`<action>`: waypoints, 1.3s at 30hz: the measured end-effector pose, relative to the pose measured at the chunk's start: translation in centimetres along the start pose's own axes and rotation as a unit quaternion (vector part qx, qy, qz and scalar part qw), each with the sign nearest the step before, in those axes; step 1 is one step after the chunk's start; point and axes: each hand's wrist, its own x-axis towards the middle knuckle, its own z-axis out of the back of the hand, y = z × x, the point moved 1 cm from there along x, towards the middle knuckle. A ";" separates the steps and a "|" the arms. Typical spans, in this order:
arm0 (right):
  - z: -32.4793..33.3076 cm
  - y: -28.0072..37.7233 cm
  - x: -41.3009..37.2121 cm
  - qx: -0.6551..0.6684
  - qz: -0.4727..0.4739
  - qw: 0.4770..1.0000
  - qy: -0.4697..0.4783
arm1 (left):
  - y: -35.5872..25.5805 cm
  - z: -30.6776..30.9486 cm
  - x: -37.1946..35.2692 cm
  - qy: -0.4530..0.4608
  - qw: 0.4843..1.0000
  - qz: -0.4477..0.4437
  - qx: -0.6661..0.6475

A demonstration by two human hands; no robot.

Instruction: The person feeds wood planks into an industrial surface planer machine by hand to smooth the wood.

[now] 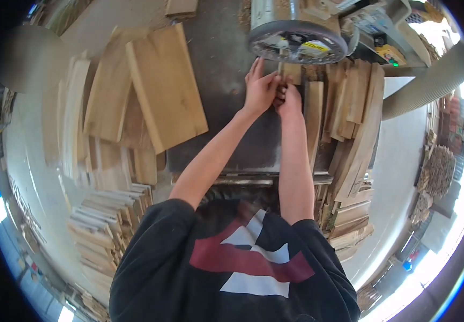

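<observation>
Saw wheel (296, 44) beyond left hand (261, 90), right hand (290, 101) gripping block (291, 72); slats (350, 104) alongside.

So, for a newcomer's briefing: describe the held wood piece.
Find the round machine wheel at top. Just below, the left hand and right hand hold a short wooden block. Unlike the long slats to its right, it alone is held.

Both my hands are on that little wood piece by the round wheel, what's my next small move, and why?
Probably slide your grip back toward you on the small wood piece, away from the machine wheel: the left hand and right hand both crowd it, fingertips right beneath the wheel's rim.
</observation>
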 end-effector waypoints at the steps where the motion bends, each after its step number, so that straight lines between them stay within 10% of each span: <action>1: -0.5 0.4 0.7 -0.020 0.025 0.999 -0.022 | 0.2 0.7 -0.3 -0.027 0.996 -0.026 -0.077; 6: -4.4 0.4 4.0 -0.083 0.201 0.969 -0.118 | -0.7 1.7 -0.3 -0.092 0.968 0.089 -0.215; 8: -3.8 0.5 2.6 -0.201 0.278 0.939 -0.009 | -0.6 2.1 -0.9 -0.107 0.951 0.130 -0.260; 15: 3.7 -8.2 -10.1 -0.485 0.541 0.685 0.060 | 0.3 6.4 -3.2 -0.020 0.972 0.076 -0.221; 22: 3.7 -8.3 -11.9 -0.434 0.461 0.774 0.006 | -2.1 6.5 -2.6 0.073 0.985 -0.019 -0.157; 32: 4.2 -8.9 -11.5 -0.467 0.513 0.719 0.050 | -2.0 6.4 -2.8 0.044 0.988 0.013 -0.144; 34: 4.1 -9.0 -11.2 -0.455 0.521 0.722 0.026 | -0.4 6.0 -0.3 -0.179 0.921 0.170 -0.301; 39: 4.8 -9.5 -11.3 -0.438 0.473 0.763 0.043 | 2.4 12.9 17.3 -0.307 0.949 0.024 -0.067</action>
